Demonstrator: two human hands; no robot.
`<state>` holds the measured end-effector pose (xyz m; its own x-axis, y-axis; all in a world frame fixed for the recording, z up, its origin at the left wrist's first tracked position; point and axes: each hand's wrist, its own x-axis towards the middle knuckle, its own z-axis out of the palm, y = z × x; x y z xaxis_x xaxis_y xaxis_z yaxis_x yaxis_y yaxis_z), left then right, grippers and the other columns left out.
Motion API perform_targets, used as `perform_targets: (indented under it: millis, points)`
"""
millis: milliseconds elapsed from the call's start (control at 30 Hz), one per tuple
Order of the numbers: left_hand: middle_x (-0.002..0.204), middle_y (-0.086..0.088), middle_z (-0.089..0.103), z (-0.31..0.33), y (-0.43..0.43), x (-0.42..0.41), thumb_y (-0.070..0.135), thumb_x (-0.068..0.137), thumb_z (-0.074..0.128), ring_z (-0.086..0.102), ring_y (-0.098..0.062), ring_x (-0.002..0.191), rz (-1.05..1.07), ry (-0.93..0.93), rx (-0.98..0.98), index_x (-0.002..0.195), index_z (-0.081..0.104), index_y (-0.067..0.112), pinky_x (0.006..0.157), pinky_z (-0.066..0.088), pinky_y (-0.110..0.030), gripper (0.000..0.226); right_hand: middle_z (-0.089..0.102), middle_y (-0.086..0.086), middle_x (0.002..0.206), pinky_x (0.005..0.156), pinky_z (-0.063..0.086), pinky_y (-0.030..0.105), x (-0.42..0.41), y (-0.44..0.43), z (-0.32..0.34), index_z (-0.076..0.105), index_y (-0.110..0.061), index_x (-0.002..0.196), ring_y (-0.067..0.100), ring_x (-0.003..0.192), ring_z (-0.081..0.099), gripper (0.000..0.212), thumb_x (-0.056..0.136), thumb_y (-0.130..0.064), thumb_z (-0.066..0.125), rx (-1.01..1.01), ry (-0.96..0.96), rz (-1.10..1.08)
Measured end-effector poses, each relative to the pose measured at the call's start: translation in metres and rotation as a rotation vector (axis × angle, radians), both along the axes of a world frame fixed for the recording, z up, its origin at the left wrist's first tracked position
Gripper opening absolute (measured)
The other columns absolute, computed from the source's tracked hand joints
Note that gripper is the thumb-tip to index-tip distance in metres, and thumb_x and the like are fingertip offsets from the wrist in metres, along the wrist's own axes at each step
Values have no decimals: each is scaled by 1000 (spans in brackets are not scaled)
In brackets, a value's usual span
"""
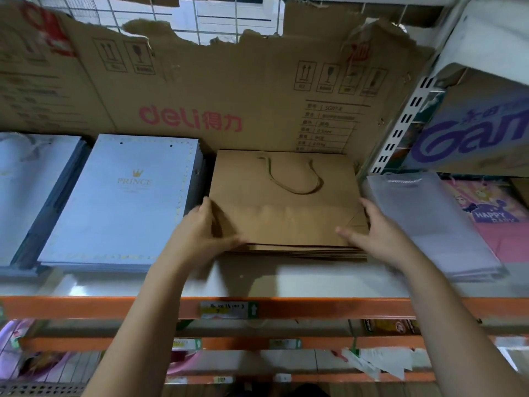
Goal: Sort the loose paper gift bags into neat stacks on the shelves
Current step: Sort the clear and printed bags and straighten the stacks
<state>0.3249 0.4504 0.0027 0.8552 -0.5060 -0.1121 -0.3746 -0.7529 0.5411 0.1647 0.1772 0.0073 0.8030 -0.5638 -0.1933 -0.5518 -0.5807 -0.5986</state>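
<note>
A stack of flat brown kraft paper bags [286, 219] lies mid-shelf, and the top bag's cord handle rests on its face. My left hand [200, 233] is at the stack's front left corner, with the thumb across the top and the fingers against the left side. My right hand [375, 233] mirrors it at the front right corner, its thumb on top and its fingers straight along the right edge. Both hands press the stack from its sides. It sits flat on the white shelf [257, 279], back from the front edge.
A stack of blue "PRINCE" bags [123, 202] lies close on the left, with a paler blue stack [25, 190] beyond it. Lilac bags [429, 224] and a pink bag [492, 213] lie on the right. Torn cardboard [200, 104] backs the shelf, and an orange rail [86, 306] fronts it.
</note>
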Motion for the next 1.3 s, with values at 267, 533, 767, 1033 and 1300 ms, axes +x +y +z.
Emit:
perform_targets:
  millis: [267, 533, 767, 1033, 1300]
  points:
    - [96, -10, 58, -3, 1, 1, 16, 57, 86, 54, -29, 85, 75, -35, 78, 104, 48, 5, 58, 36, -33, 61, 64, 5, 114, 83, 49, 32, -10, 2, -11, 54, -15, 115, 21, 99, 58, 62, 65, -28, 88, -54, 163, -102]
    - [115, -20, 55, 6, 0, 1, 25, 56, 90, 53, -36, 103, -11, -37, 176, 112, 41, -1, 69, 42, -37, 79, 54, 13, 133, 96, 48, 38, -5, 12, -4, 42, -8, 138, 29, 117, 53, 91, 64, -35, 88, -147, 274, -143]
    - [156, -10, 23, 28, -44, -34, 42, 87, 65, 25, -27, 142, -162, -257, 16, 150, 21, 9, 110, 29, -37, 83, 63, 9, 122, 85, 52, 33, -44, -16, 1, 47, -16, 141, 23, 105, 62, 70, 77, -5, 74, -51, -31, -186]
    - [133, -5, 54, 17, -174, -122, 26, 93, 57, 52, -21, 116, -276, -296, -208, 133, 51, 13, 91, 40, -27, 43, 63, 9, 124, 89, 42, 30, -117, -111, -6, 60, -10, 127, 25, 111, 59, 40, 88, -20, 66, -306, -178, -215]
    - [133, -3, 46, -19, -273, -195, 31, 90, 57, 50, -23, 118, -113, 102, -234, 136, 40, 18, 95, 50, -40, 51, 55, 11, 136, 98, 40, 34, -163, -180, -23, 51, -10, 136, 27, 122, 52, 51, 91, -30, 62, -164, -43, -81]
